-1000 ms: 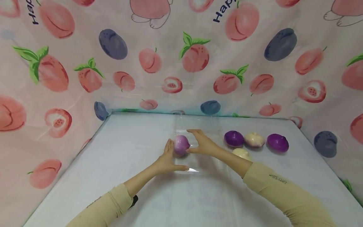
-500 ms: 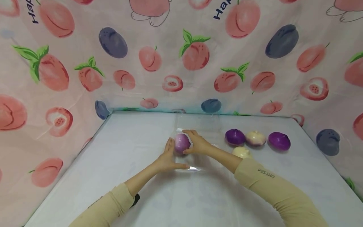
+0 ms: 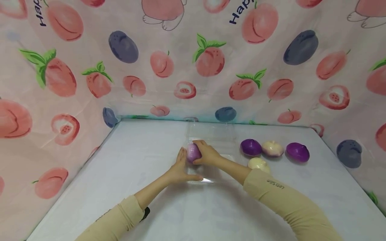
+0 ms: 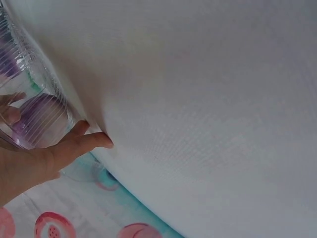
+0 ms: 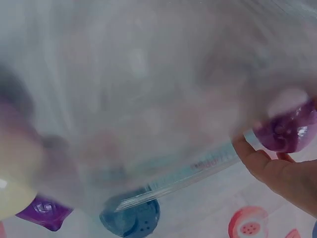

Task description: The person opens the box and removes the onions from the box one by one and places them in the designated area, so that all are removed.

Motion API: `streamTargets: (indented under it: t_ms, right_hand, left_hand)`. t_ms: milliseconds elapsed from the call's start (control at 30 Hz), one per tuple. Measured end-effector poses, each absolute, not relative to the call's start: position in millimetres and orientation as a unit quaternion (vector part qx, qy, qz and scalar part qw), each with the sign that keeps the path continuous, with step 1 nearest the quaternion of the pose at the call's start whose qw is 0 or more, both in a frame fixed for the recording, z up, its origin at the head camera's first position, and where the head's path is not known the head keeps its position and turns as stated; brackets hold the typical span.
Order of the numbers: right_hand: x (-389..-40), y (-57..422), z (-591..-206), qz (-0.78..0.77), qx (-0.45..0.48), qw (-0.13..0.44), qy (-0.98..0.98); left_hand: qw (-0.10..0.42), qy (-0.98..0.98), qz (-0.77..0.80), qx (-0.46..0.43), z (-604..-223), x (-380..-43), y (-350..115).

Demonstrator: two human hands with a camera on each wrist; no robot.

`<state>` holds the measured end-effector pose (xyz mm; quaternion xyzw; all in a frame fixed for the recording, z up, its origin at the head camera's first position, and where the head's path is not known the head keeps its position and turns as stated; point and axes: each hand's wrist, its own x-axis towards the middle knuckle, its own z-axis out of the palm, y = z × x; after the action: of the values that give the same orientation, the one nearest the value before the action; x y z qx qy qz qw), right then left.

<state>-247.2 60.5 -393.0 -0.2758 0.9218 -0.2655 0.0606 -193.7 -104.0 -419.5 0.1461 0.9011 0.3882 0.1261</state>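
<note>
My right hand [image 3: 208, 155] grips a light purple onion [image 3: 192, 154] at the left end of a clear plastic container [image 3: 224, 172]. In the right wrist view the fingers and thumb of the right hand [image 5: 282, 176] curl round the purple onion [image 5: 287, 130]. My left hand [image 3: 177, 171] rests against the container's left side, fingers straight, thumb stretched along its front edge. The left wrist view shows the left hand [image 4: 54, 156] touching the ribbed wall of the container [image 4: 39, 64], with a purple onion [image 4: 39, 119] seen through it.
Right of the container lie a dark purple onion [image 3: 251, 147], a white onion [image 3: 272, 148], another purple onion [image 3: 297, 152] and a pale yellow onion [image 3: 258, 164]. The container's raised clear lid [image 3: 211, 130] leans back on the white table [image 3: 144, 140]. A fruit-print curtain [image 3: 169, 43] encloses the table.
My right hand has moved left and closed round the purple onion, its fingers now over its right side. The left hand stays beside the container.
</note>
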Motion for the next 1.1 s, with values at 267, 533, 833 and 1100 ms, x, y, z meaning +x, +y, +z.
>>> streamTargets:
  t_ms: [267, 533, 833, 1100]
  right_hand:
    - [-245, 51, -389, -0.245, -0.254, 0.047, 0.934]
    - [-242, 51, -390, -0.241, -0.238, 0.044, 0.94]
    - [-237, 59, -391, -0.249, -0.229, 0.031, 0.941]
    - [-232, 68, -394, -0.285, -0.209, 0.017, 0.935]
  left_hand:
    - [0.128, 0.905, 0.382, 0.138, -416, -192, -104]
    - [0.13, 0.899, 0.393, 0.14, -417, -192, -103]
    - [0.122, 0.907, 0.379, 0.14, -418, -194, -103]
    - [0.116, 0.909, 0.377, 0.138, -420, -195, -102]
